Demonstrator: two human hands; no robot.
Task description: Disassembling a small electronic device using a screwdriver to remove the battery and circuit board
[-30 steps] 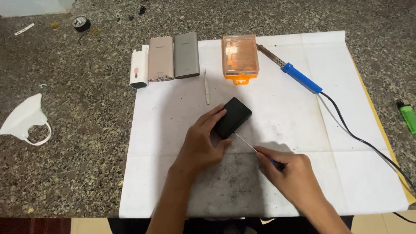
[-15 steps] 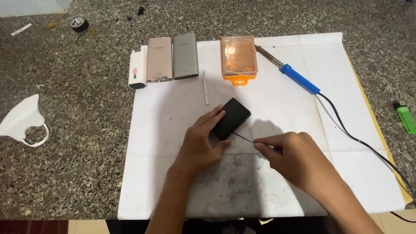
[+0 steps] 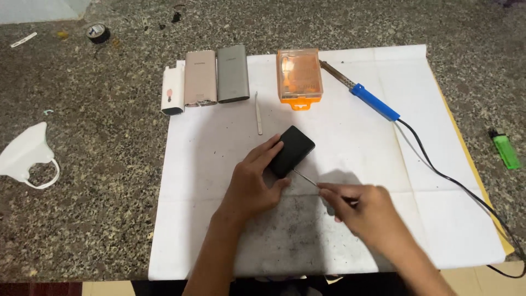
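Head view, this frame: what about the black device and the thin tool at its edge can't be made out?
- Black device: its near-left part is covered by the left hand; ports or seams are too small to tell.
- Thin metal tool: its handle is hidden inside the right hand; the tip's shape is too small to tell.
- Black cable of the blue-handled soldering iron: cut off by the right edge.
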